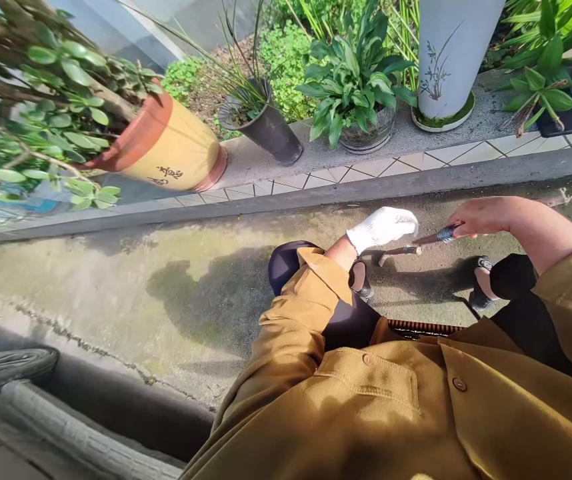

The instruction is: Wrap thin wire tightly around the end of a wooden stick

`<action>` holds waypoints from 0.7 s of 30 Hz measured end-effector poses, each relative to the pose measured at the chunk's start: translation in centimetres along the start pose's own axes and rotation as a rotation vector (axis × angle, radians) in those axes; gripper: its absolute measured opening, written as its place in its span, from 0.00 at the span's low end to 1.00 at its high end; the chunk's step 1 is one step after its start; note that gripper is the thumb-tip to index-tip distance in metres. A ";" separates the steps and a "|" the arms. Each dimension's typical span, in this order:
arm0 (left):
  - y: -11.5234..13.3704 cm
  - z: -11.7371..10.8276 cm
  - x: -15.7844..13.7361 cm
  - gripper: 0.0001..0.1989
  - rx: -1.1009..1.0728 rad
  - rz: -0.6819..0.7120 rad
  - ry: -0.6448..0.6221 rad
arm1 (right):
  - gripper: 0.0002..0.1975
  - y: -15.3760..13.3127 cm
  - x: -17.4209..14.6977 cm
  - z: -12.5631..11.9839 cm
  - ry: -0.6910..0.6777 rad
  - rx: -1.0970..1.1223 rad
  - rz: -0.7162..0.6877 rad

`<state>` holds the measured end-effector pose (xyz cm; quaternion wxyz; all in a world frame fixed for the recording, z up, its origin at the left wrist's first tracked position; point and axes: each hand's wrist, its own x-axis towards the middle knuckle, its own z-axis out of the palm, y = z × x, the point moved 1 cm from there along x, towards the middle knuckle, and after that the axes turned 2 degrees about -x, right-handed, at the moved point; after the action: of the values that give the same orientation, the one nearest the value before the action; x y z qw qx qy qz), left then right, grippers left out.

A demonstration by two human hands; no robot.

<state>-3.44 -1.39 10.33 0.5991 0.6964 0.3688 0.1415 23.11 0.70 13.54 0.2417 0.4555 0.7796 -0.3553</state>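
A white knitted glove covers my left hand point(383, 227), whose fingers are curled closed and point right. Whatever lies inside those fingers is hidden. My bare right hand point(481, 217) grips a brown stick point(429, 239) with a dark bluish wrapped band point(447, 233) beside the fingers. The stick's left end reaches close to the gloved fingertips; I cannot tell if they touch. Just below, a short cut piece of branch point(403, 251) with a pale end shows between my knees. Past my right wrist, a thin pale frayed end point(559, 198) sticks out.
A low tiled ledge point(306, 177) runs ahead, bearing a yellow-and-orange pot point(176, 143), a black pot point(271, 133), a leafy plant point(356, 87), a tall white planter point(451, 60) and a dark phone-like slab point(561, 120). Tyre-like rings point(11, 363) lie at lower left on the concrete.
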 end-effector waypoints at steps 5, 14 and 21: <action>-1.2 -1.2 0.7 0.12 -0.011 0.024 0.080 | 0.28 -0.2 -2.4 -0.8 -0.457 0.427 -0.415; -1.6 1.2 1.3 0.11 -0.139 -0.139 0.027 | 0.24 -0.2 -3.3 -1.9 0.549 1.204 -0.278; 0.1 1.6 0.1 0.12 -0.132 -0.163 -0.123 | 0.20 0.7 0.4 -1.4 0.659 0.321 0.240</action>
<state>-2.28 -2.51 10.03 0.6745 0.6307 0.3766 0.0733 23.42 2.22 13.88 -0.0562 0.6652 0.6913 -0.2765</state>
